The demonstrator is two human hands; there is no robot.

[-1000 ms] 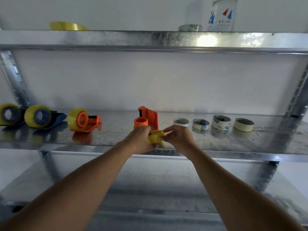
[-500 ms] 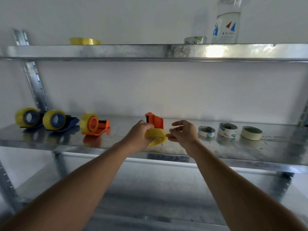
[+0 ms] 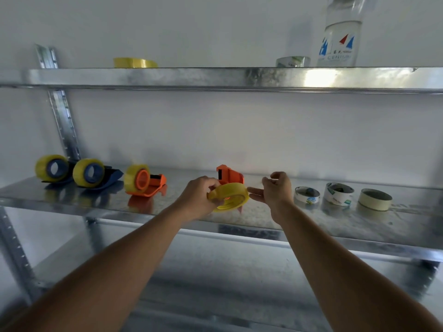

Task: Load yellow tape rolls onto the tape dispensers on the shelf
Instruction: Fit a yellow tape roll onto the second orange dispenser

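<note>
My left hand (image 3: 200,196) grips a yellow tape roll (image 3: 230,196), tilted, right in front of an orange tape dispenser (image 3: 229,174) standing on the middle metal shelf (image 3: 96,202). The roll hides the dispenser's lower part. My right hand (image 3: 275,189) hovers just right of the roll, fingers apart, holding nothing. Further left on the shelf stand an orange dispenser (image 3: 143,182) and two blue dispensers (image 3: 92,173) (image 3: 54,167), each carrying a yellow roll. Another yellow tape roll (image 3: 134,62) lies on the upper shelf.
Three pale tape rolls (image 3: 307,194) (image 3: 338,194) (image 3: 375,198) sit in a row on the shelf right of my right hand. On the upper shelf (image 3: 239,77) stand a clear bottle (image 3: 340,34) and a small tape roll (image 3: 293,61). A lower shelf lies beneath my arms.
My right hand has let go of the yellow roll and drawn off to the right. The left hand keeps the roll, tilted in front of the orange dispenser. The view has tipped upward.
</note>
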